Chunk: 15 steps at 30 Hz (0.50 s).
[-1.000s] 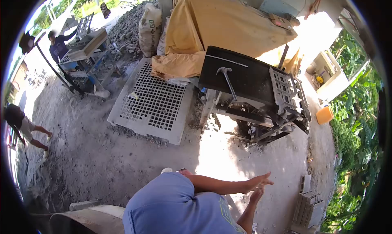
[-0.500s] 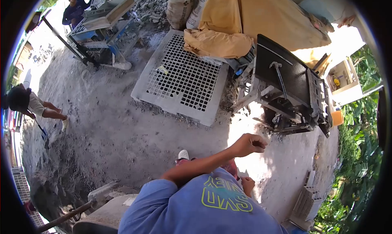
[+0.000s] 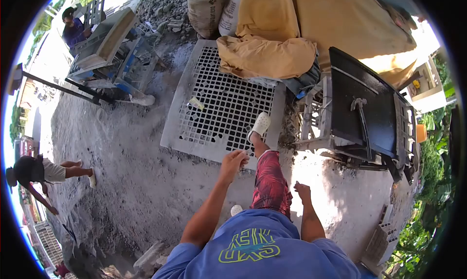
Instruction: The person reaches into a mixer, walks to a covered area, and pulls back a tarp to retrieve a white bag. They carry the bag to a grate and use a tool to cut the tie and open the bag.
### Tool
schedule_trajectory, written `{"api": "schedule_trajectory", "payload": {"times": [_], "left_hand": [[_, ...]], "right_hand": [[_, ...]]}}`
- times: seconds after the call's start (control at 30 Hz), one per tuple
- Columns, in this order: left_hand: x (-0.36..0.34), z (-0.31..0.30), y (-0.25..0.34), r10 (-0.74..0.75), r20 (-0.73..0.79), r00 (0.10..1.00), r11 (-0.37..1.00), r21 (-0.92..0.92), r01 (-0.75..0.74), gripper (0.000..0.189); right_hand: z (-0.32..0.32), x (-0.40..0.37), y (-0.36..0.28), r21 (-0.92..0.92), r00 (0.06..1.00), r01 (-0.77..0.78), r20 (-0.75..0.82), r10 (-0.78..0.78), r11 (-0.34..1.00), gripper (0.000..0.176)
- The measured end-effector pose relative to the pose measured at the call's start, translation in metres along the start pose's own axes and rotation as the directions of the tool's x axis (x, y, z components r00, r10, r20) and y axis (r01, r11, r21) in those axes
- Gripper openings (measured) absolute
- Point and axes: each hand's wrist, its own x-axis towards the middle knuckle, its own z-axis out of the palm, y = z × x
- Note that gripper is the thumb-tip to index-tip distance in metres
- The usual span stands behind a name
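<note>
Around the square-holed pallet (image 3: 171,133) I see powdery ground (image 3: 141,167); behind it, creased cloth (image 3: 350,26); right of it, a smooth black tabletop (image 3: 346,114) bearing a hammer (image 3: 364,128). Left hand (image 3: 232,165) curls by its near edge, right hand (image 3: 302,189) off its near-right corner; whether they pinch anything, I can't tell.

Printed sacks (image 3: 206,12) beside a gravel heap (image 3: 163,7), draped tan tarp (image 3: 348,30), grey blocks (image 3: 383,240), green foliage (image 3: 433,201)

Blue T-shirt (image 3: 304,254) with yellow-green lettering (image 3: 249,252), bottom centre; dark-patterned red shorts (image 3: 271,184); cream clog (image 3: 261,124); grey pallet (image 3: 176,137), gridded dark; tan tarpaulin (image 3: 348,28), upper right.
</note>
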Motion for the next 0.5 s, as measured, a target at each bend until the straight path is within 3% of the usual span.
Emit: {"api": "schedule_trajectory", "payload": {"times": [0.1,0.2,0.27,0.3,0.33,0.37,0.43,0.5], "left_hand": [[0.11,-0.015,0.057,-0.044,-0.115,0.992,0.998,0.032,0.048,0.023],[0.202,-0.028,0.094,-0.178,-0.185,0.966,0.981,0.046,0.189,0.022],[0.267,-0.027,0.133,-0.252,-0.248,0.936,0.961,0.053,0.272,0.02],[0.282,-0.026,0.142,-0.293,-0.293,0.91,0.947,0.04,0.318,0.019],[0.295,-0.026,0.155,-0.284,-0.216,0.934,0.959,-0.055,0.278,0.017],[0.311,-0.015,0.17,-0.294,-0.323,0.9,0.955,-0.067,0.288,0.017],[0.351,-0.022,0.186,-0.407,-0.257,0.876,0.913,-0.146,0.381,0.019],[0.386,-0.009,0.213,-0.426,-0.338,0.839,0.904,-0.142,0.402,0.021]], "right_hand": [[0.03,0.097,-0.057,0.363,0.989,-0.127,-0.02,0.144,0.923,0.036],[0.045,0.173,-0.123,0.383,0.955,-0.285,0.029,0.297,0.879,0.039],[0.063,0.269,-0.161,0.287,0.982,-0.188,0.064,0.177,0.939,0.051],[0.052,0.278,-0.22,0.343,0.972,-0.232,0.121,0.202,0.91,0.054],[0.044,0.283,-0.293,0.4,0.96,-0.275,0.169,0.224,0.874,0.057],[0.05,0.31,-0.312,0.407,0.958,-0.266,0.209,0.195,0.874,0.066],[0.035,0.326,-0.413,0.357,0.926,-0.297,0.336,0.175,0.886,0.081],[0.038,0.354,-0.468,0.416,0.901,-0.356,0.391,0.189,0.837,0.089]]}}
